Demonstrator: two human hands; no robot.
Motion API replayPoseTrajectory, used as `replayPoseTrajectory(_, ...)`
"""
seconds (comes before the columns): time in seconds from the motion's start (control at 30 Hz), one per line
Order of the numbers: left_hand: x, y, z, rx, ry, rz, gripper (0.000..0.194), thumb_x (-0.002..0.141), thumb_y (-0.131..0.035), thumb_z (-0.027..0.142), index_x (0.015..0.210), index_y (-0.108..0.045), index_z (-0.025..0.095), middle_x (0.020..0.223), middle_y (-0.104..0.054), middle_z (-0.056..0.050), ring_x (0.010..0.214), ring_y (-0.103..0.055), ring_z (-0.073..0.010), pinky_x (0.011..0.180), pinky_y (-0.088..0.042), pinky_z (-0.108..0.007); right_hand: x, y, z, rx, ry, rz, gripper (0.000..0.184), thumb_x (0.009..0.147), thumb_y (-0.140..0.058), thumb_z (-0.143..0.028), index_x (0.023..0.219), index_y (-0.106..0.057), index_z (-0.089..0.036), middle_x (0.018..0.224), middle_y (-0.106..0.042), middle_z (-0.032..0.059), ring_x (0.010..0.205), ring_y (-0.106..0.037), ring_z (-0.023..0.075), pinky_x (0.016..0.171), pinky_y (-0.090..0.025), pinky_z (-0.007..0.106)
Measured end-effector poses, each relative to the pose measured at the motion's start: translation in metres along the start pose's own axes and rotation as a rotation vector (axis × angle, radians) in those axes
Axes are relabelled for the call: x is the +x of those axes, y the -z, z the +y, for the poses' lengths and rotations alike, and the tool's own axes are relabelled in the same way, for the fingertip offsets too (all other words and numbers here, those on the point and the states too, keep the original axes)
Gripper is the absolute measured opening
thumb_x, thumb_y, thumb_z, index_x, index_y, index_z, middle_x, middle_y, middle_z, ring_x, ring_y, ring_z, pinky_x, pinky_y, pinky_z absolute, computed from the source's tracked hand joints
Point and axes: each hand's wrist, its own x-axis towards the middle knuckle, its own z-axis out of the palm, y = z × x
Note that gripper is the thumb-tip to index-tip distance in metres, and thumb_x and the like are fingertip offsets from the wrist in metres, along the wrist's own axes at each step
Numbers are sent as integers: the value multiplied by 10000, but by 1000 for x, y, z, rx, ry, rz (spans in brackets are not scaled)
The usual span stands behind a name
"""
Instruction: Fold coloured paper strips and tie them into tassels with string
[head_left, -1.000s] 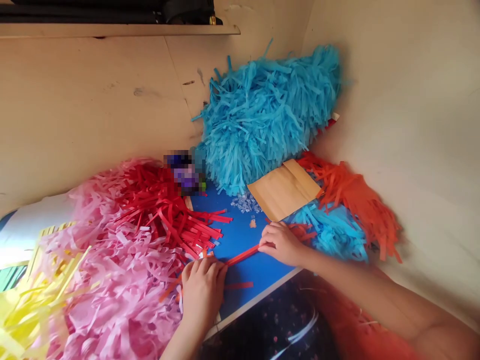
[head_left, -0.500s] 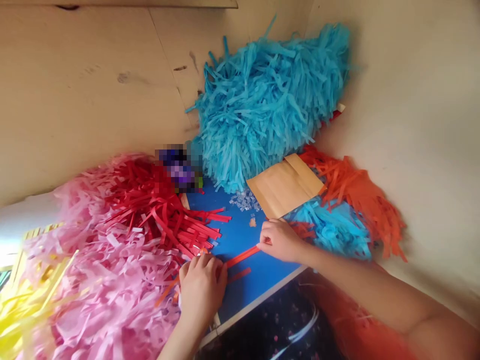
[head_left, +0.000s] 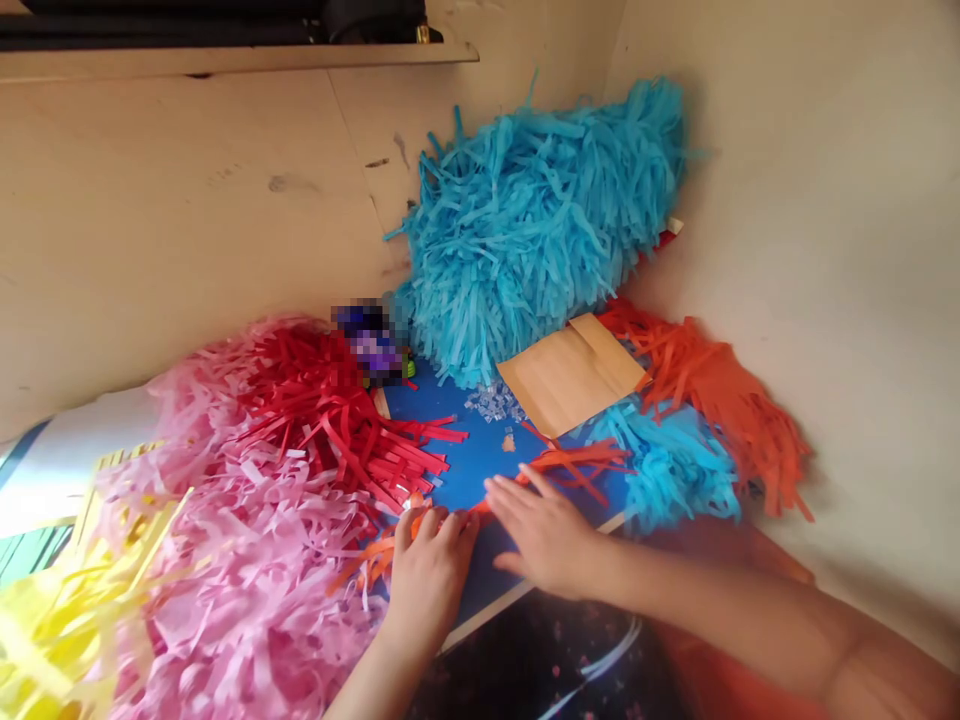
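On the blue tabletop (head_left: 491,590), my left hand (head_left: 435,562) bends its fingers down over an orange fringed paper strip (head_left: 485,511), whose fringe sticks out on both sides. My right hand (head_left: 546,535) lies over the same strip just to the right, fingers stretched out and thumb apart. Loose orange fringe ends (head_left: 577,458) spread beyond its fingertips. Red fringed paper (head_left: 330,410) reaches close to the left hand from behind. What is under the left palm is hidden.
Pink fringe (head_left: 277,560) and yellow fringe (head_left: 67,610) heap up at left. A large blue fringe bundle (head_left: 532,220) leans in the corner. A brown paper envelope (head_left: 574,375), small clear pieces (head_left: 495,402), blue fringe (head_left: 675,460) and orange fringe (head_left: 720,400) lie behind and right. A shelf (head_left: 225,62) juts out above.
My right hand has gone from a pinch on the strip to flat, outstretched fingers, lower and nearer my left hand. More orange fringe shows on the table. The view has tilted up a little.
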Motion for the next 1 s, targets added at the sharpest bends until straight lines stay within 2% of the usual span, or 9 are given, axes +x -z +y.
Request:
replayPoseTrajectory(0.1,-1,-2,-4,-14,-33,22,250,944,-561,145,1145,-680,236,982,-747,-12,923,-624,-246,961,-366,-476,-15,3,29,-78,-67,63,495,999,-500,-458,1304,-594,-80,1401,-578,155,1330,-480,267,1164,-243,481)
replayPoseTrajectory(0.23,4,-4,-5,-50,-30,12,204,948,-554,147,1047,-708,237,950,-749,-10,889,-633,-241,958,-376,-484,-1,13,47,-113,123,164,226,999,-498,-185,1135,-675,-151,1203,-701,87,1161,-584,220,1042,-356,438)
replayPoseTrajectory(0.3,7,-2,-3,-68,-9,8,197,941,-551,132,987,-719,224,917,-744,-17,864,-634,-235,961,-380,-485,18,16,44,-125,269,123,232,983,-474,-119,927,-695,-158,923,-735,51,894,-628,189,936,-391,427)
replayPoseTrajectory(0.37,10,1,-1,-67,4,14,196,935,-549,124,932,-723,213,864,-733,-20,831,-633,-227,950,-389,-476,37,19,38,-173,389,37,291,955,-466,-88,749,-662,-148,717,-676,45,702,-576,181,856,-388,442)
replayPoseTrajectory(0.47,13,5,1,-46,14,14,182,933,-561,145,919,-725,221,813,-717,-12,799,-628,-219,928,-399,-460,55,24,33,-214,477,-118,274,914,-468,-53,749,-674,-126,735,-673,96,707,-556,211,822,-359,466)
replayPoseTrajectory(0.57,14,6,3,-32,29,28,148,923,-587,170,901,-725,220,822,-720,-13,813,-631,-228,935,-392,-466,61,27,36,-159,437,-216,247,913,-469,-61,813,-687,-122,787,-683,102,743,-555,216,786,-336,435)
replayPoseTrajectory(0.77,15,2,4,-9,94,65,183,922,-566,131,807,-696,192,779,-697,-23,806,-626,-235,938,-379,-471,64,29,44,-117,292,-255,180,901,-546,-203,774,-661,-147,782,-666,58,737,-539,197,757,-305,400)
replayPoseTrajectory(0.9,13,-1,3,-24,107,109,200,939,-561,140,831,-712,213,778,-705,-3,808,-633,-219,948,-370,-460,59,22,33,-59,228,-129,139,910,-576,-271,871,-660,-167,906,-672,62,876,-529,231,820,-300,410)
replayPoseTrajectory(1.0,9,-2,4,-29,84,142,216,948,-550,145,874,-738,224,804,-720,-11,820,-635,-221,940,-378,-454,50,10,25,-78,240,22,207,954,-505,-183,796,-637,-164,821,-647,49,812,-497,209,831,-297,405)
